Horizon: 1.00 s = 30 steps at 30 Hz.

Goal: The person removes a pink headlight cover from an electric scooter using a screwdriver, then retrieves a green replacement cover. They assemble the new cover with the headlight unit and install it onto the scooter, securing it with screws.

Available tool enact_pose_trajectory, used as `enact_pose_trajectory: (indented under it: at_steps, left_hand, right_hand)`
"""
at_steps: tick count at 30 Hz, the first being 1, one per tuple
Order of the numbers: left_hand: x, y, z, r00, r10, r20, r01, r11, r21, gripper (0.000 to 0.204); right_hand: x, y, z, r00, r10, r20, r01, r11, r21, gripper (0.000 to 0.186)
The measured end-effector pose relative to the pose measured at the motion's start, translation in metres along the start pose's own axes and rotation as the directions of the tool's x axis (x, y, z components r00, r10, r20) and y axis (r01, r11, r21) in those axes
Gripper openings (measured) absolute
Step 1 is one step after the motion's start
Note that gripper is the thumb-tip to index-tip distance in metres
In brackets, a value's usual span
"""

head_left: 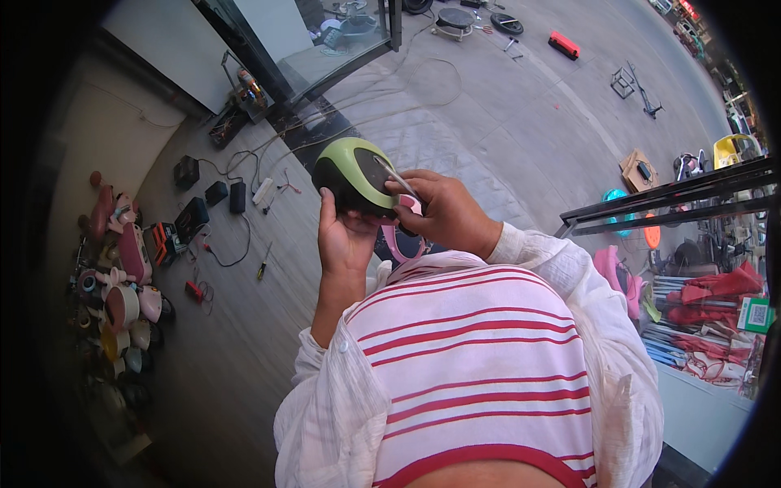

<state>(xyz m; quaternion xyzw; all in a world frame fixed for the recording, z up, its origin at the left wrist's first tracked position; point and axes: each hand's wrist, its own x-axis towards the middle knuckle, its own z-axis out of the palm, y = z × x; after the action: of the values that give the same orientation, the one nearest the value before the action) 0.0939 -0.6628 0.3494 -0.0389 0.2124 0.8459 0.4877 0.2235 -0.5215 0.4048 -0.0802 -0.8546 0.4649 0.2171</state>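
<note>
My left hand grips a rounded black and lime-green shell from below and its left side, thumb up along the black part. My right hand is closed on a thin metal tool, like a screwdriver, whose shaft lies across the shell's dark panel. A pink piece shows among my right fingers; whether it belongs to the tool I cannot tell. Just below my hands is a pink loop-shaped object, partly hidden.
Power adapters, cables, an orange-and-black box and a screwdriver lie on the floor left. Pink and cream parts are heaped beyond. Glass doors with dark frames stand ahead and right; outside lies a red box.
</note>
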Motion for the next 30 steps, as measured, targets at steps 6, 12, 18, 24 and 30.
enact_pose_trajectory:
  at_steps: [6,12,18,24,30]
  left_hand:
    - [0.010,-0.002,-0.017,0.973,0.006,0.231,0.000,1.000,-0.024,0.053]
    - [0.014,-0.015,0.019,0.996,0.036,-0.087,-0.024,0.991,0.133,0.051]
    - [0.028,-0.023,0.027,0.998,-0.011,-0.070,0.020,0.990,0.141,0.055]
    - [0.030,-0.033,0.042,0.991,0.027,-0.135,0.001,0.978,0.207,0.054]
    - [0.033,-0.036,0.038,0.990,-0.034,-0.136,0.058,0.983,0.173,0.055]
  right_hand:
    - [0.008,0.012,-0.010,0.997,-0.022,0.076,0.027,0.998,-0.063,0.033]
    - [0.011,0.025,-0.032,0.981,-0.062,0.184,0.094,0.981,-0.171,0.035]
    - [0.010,0.032,-0.043,0.985,-0.091,0.146,0.113,0.982,-0.153,0.043]
    - [0.009,0.033,-0.043,0.996,-0.072,0.043,0.078,0.983,-0.165,0.041]
    - [0.011,0.037,-0.046,0.995,-0.091,0.046,0.099,0.968,-0.230,0.047]
